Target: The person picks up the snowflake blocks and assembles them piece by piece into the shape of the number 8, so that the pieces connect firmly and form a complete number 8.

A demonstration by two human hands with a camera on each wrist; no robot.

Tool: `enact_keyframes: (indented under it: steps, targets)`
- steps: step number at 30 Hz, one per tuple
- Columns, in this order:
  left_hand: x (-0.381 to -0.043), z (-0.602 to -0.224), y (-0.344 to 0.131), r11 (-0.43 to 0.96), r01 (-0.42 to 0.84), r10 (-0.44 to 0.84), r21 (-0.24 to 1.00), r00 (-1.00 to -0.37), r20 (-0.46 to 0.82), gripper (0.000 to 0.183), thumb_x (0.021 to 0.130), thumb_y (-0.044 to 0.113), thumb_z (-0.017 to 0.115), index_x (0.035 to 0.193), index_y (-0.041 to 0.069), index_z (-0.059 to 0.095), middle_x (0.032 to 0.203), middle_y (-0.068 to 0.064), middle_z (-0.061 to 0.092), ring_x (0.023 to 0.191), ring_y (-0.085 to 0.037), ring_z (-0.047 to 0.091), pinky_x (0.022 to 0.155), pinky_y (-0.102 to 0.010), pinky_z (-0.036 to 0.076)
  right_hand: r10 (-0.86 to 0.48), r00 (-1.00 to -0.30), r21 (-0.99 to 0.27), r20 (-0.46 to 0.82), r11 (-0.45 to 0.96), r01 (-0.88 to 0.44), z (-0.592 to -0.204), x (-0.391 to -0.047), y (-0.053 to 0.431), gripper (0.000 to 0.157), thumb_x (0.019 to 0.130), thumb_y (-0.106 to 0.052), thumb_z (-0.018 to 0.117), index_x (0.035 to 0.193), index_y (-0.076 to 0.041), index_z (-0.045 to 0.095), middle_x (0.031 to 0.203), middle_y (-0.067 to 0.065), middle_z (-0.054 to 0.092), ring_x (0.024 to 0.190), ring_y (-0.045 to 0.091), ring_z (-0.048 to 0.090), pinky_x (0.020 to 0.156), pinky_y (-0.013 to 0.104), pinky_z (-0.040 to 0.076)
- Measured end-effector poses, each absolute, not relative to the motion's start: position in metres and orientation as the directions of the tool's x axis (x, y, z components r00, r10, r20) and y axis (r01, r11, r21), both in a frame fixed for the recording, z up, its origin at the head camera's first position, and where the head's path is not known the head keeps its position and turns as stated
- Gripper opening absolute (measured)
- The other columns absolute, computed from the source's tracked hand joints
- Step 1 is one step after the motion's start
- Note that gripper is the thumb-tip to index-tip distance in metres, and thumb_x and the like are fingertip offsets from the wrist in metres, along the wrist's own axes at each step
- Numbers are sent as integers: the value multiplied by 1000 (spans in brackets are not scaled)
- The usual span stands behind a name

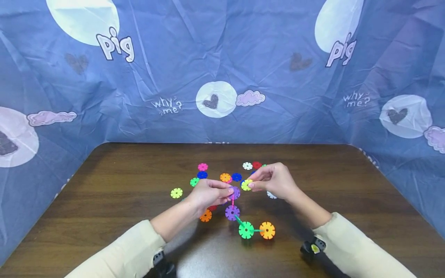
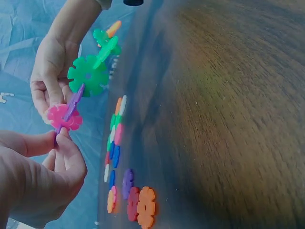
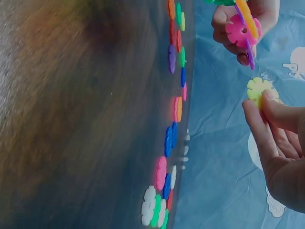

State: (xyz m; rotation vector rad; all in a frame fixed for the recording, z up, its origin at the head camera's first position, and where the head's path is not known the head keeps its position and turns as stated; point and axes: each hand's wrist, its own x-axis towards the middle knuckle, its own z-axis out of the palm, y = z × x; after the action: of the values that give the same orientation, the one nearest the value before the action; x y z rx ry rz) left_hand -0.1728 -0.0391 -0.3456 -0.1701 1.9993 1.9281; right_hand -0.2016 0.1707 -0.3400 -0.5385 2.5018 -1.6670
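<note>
From where I stand, the person's left hand (image 1: 208, 194) pinches the purple disc (image 1: 236, 192) at one end of a chain of slotted plastic discs, held above the brown table (image 1: 114, 185). From there the chain runs through a pink disc (image 2: 65, 117), another purple, then greens to an orange disc (image 1: 267, 230). The right hand (image 1: 277, 182) grips a yellow disc (image 1: 246, 185) between thumb and fingers, near the purple end but apart from it. Loose colored discs lie beyond and beside the hands.
</note>
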Motion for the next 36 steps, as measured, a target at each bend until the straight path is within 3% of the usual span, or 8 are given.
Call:
enact_keyframes:
  steps: [4, 11, 22, 29, 36]
  targets:
    - [-172, -345, -39, 117, -330, 176, 937, -921, -347, 19, 87, 7, 68, 103, -4, 71, 79, -3, 72, 66, -7, 63, 76, -26, 59, -363, -921, -878, 142, 384, -287, -342, -202, 168, 16, 73, 3, 78, 85, 12, 71, 81, 27, 72, 60, 1, 69, 63, 38, 60]
    - [-170, -345, -39, 155, -329, 185, 932, -917, -354, 19, 88, 9, 68, 102, -3, 72, 78, -4, 72, 66, -7, 62, 76, -26, 59, -428, -880, -842, 207, 380, -382, -344, -198, 166, 13, 72, 2, 80, 80, 8, 73, 79, 24, 73, 63, -4, 67, 61, 21, 58]
    - [-169, -347, -37, 204, -289, 108, 935, -943, -315, 17, 83, 4, 71, 97, -6, 73, 64, 1, 67, 55, -4, 57, 55, -17, 49, -451, -848, -796, 277, 387, -466, -347, -194, 154, 7, 72, -2, 81, 76, 0, 75, 77, 16, 75, 65, -3, 66, 60, 21, 57]
    - [-173, -346, -43, 156, -324, 165, 933, -923, -348, 18, 86, 8, 70, 100, -3, 72, 72, -1, 69, 63, -7, 59, 67, -21, 56, -415, -862, -777, 293, 422, -467, -342, -197, 150, 11, 72, -5, 82, 80, -1, 76, 79, 15, 75, 68, 3, 70, 63, 20, 58]
    - [-174, -344, -52, 193, -329, 312, 924, -873, -376, 19, 88, 8, 67, 102, -5, 70, 73, -1, 71, 65, -6, 63, 74, -25, 58, -532, -809, -783, 252, 378, -493, -338, -199, 154, 16, 74, -7, 81, 87, -1, 75, 85, 16, 76, 78, 15, 74, 71, 21, 59]
